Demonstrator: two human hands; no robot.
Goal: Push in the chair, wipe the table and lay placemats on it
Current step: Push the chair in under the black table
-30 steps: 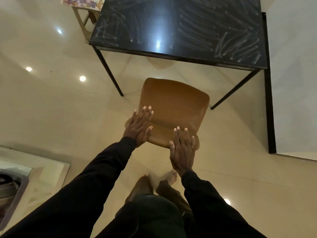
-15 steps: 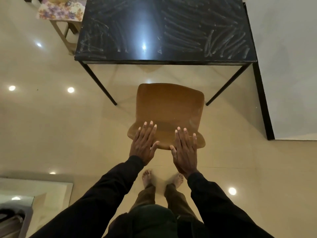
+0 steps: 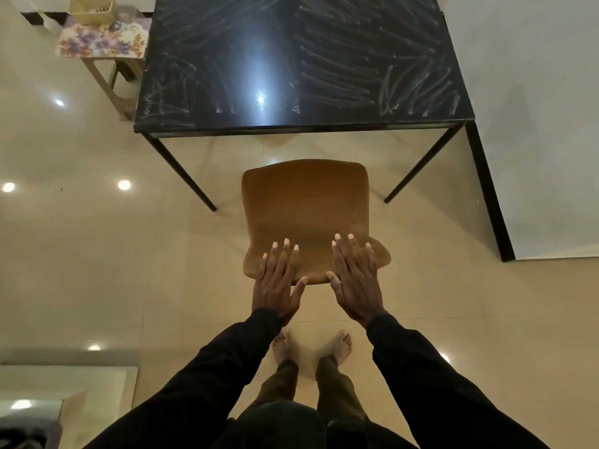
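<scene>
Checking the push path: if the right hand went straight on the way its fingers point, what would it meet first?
The brown chair: the right hand seems to lie flat on its back. Beyond it comes the near edge of the black table, though depth is unclear.

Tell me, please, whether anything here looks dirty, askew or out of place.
The black table top is covered in whitish streaks, thickest near its front right corner, so it looks unwiped. The brown chair stands clear of the table's near edge, not tucked under, with the left hand and right hand flat on its backrest.
</scene>
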